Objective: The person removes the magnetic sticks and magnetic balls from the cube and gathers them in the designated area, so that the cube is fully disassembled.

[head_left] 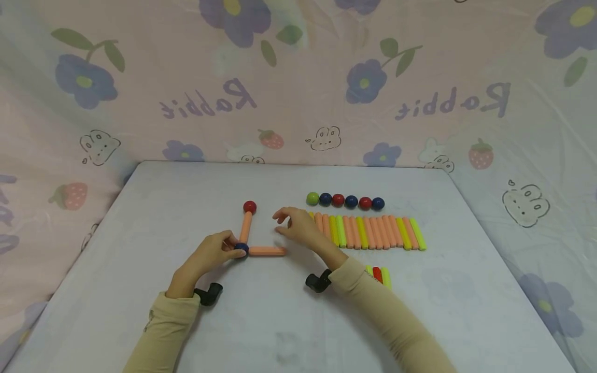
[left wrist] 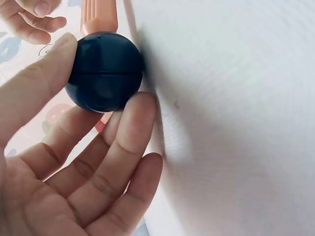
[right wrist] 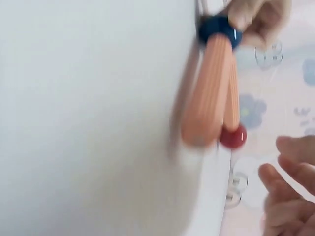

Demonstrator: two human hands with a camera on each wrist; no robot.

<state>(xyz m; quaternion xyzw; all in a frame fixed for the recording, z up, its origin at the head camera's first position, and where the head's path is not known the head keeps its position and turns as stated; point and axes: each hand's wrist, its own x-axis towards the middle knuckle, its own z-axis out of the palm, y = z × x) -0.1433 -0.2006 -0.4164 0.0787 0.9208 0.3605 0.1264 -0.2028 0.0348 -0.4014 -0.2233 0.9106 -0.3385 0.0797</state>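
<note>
My left hand (head_left: 211,255) pinches a dark blue ball (left wrist: 104,71) between thumb and fingers, low over the white table. Two orange sticks meet at this ball: one stick (head_left: 267,251) points right, and another stick (head_left: 245,227) runs away from me to a red ball (head_left: 250,207) at its far end. My right hand (head_left: 298,227) hovers to the right of the joined pieces, fingers loosely bent and holding nothing. In the right wrist view its fingers (right wrist: 290,172) are apart from the red ball and the sticks.
Behind the right hand lies a row of orange, yellow and green sticks (head_left: 368,232). Beyond it sits a line of green, blue and red balls (head_left: 351,202). A few yellow and red sticks (head_left: 377,274) show partly behind the right sleeve. A patterned curtain (head_left: 298,93) surrounds the table.
</note>
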